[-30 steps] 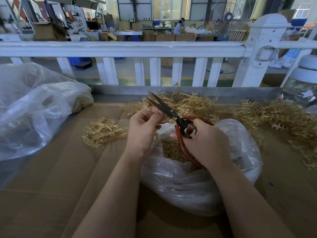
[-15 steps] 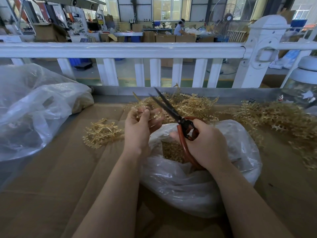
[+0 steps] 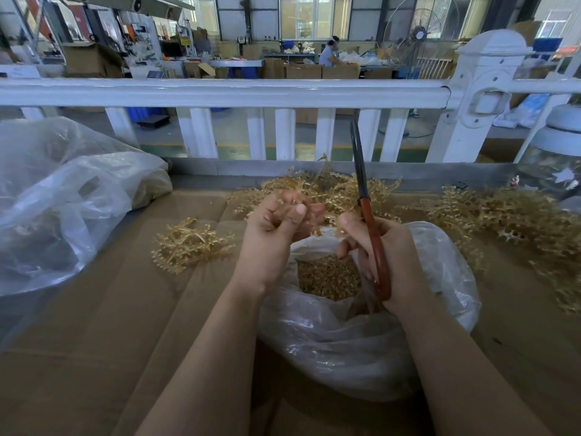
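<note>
From my remote seat, starting at the left, the big clear bag (image 3: 63, 209) slumps on the cardboard-covered surface (image 3: 94, 325) and could slide onto the small loose pile of golden sprues (image 3: 188, 243) if an elbow nudges it. My left hand (image 3: 273, 237) is curled around a golden sprue (image 3: 290, 199), pinching it above the far edge of the open plastic bag (image 3: 345, 350). The piece is small and half hidden by the fingers, so I judge a cut could nick a fingertip or send a trimmed bit past the bag mouth instead of onto the cut pieces (image 3: 327, 278) inside. The scissors (image 3: 361, 184) point up toward the white railing (image 3: 220, 92) with blades together, their red handles gripped by my right hand (image 3: 386, 259). Swinging that tip back down near the left thumb is the main hazard. The heap of sprues (image 3: 503, 221) on the right could snag a sleeve or forearm. I can read no brand, label or writing; the background signs are too small.
</note>
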`<state>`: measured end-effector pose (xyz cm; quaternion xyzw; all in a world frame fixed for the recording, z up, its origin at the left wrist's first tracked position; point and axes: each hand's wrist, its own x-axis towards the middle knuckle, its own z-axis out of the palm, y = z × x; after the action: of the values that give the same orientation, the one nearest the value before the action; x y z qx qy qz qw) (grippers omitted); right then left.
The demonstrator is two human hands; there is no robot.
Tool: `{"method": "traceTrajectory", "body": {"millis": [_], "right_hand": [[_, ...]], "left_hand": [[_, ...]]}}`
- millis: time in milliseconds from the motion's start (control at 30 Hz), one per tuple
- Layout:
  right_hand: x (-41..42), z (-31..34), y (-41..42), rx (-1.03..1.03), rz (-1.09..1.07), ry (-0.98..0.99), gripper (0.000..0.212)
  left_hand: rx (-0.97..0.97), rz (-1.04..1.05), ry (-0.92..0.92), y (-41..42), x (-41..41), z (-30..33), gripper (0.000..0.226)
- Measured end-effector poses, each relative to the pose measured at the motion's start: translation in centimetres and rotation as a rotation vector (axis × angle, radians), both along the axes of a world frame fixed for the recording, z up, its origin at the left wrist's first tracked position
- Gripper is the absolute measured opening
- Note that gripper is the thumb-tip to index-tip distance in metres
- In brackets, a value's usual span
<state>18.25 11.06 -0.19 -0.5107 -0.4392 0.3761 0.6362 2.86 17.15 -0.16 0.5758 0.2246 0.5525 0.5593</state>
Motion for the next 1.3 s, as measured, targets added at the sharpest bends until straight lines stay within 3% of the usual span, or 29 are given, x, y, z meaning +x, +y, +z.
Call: {"method": "traceTrajectory", "body": {"millis": [100,333,500,633,700,800,933,1100,1300], "right_hand": [[-0.2,0.2,0.1,0.006,-0.037,-0.063,0.018],[-0.5,0.5,-0.2,0.012,-0.102,-0.055,0.008],[-0.7,0.4,0.1,0.035,-0.135,-0.133,0.014],[-0.6,0.3,0.2,0.052,-0.14,-0.11,0.023],[-0.4,0.3,0.2,0.051,-0.13,-0.086,0.03],[-0.3,0.4,0.3,0.055,-0.136,-0.03,0.026],[0.0,0.3,0.1,0.065,-0.115,-0.015,0.031],[0.0,-0.1,0.6,0.058,-0.121,-0.13,0.031],[-0.1,-0.3,0.6,0.098,-0.112,-0.147,0.023]], "left_hand": [[-0.014,-0.018,-0.006,0.0,0.0,0.2,0.015],[-0.01,-0.077,-0.056,0.0,-0.3,0.3,0.018],[0.025,-0.121,-0.048,-0.2,-0.4,0.3,0.027],[-0.011,-0.129,0.021,-0.2,-0.6,0.4,0.042],[-0.072,-0.192,0.047,-0.2,-1.0,0.6,0.066],[-0.121,-0.313,0.021,0.0,-1.5,0.9,0.095],[-0.178,-0.314,-0.132,0.2,-2.2,1.2,0.092],[0.13,0.059,0.199,-0.3,-1.3,1.1,0.04],[0.679,0.331,0.819,-0.6,0.3,0.2,0.021]]}}
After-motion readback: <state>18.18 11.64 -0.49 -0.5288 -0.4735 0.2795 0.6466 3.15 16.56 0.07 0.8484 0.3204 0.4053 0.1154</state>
